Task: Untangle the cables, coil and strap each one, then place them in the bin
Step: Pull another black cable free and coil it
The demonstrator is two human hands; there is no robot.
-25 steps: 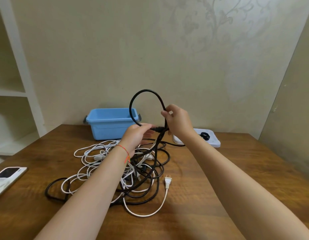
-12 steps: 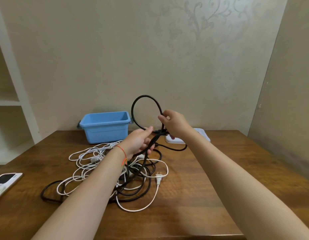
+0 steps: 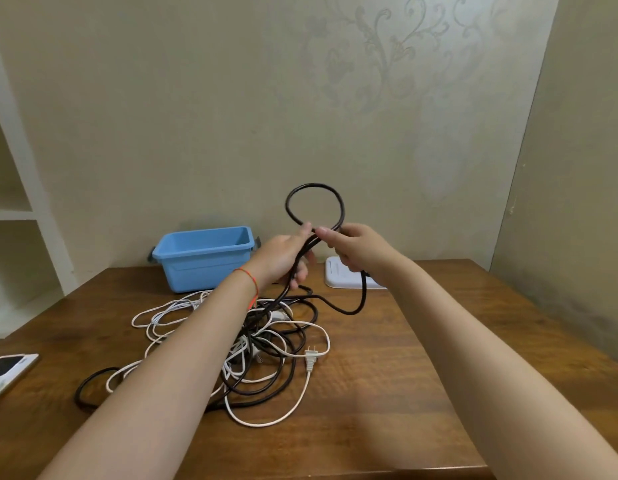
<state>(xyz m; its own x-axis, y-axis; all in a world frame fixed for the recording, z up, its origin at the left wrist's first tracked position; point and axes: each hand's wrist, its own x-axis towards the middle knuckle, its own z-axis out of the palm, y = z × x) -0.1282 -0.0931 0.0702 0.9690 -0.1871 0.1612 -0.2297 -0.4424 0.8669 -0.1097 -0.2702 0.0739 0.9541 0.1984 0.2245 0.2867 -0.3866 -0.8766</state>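
Observation:
A black cable (image 3: 341, 206) forms a raised loop above the table. My left hand (image 3: 283, 258) grips its strands just below the loop, and my right hand (image 3: 356, 251) pinches the loop's base beside it. From my hands the black cable drops into a tangled pile of black and white cables (image 3: 262, 344) on the wooden table. A white cable with a two-pin plug (image 3: 311, 356) lies at the pile's right edge. The empty blue bin (image 3: 203, 259) stands at the back, left of my hands.
A white flat lid or tray (image 3: 345, 277) lies behind my right hand. A phone on a white box (image 3: 7, 370) sits at the table's left edge. White shelves (image 3: 20, 216) stand at the left. The wall is close behind the table (image 3: 404, 375).
The loop has grown smaller and both hands have risen and moved right together, closing on the loop's base. The camera view has shifted, so the pile appears lower.

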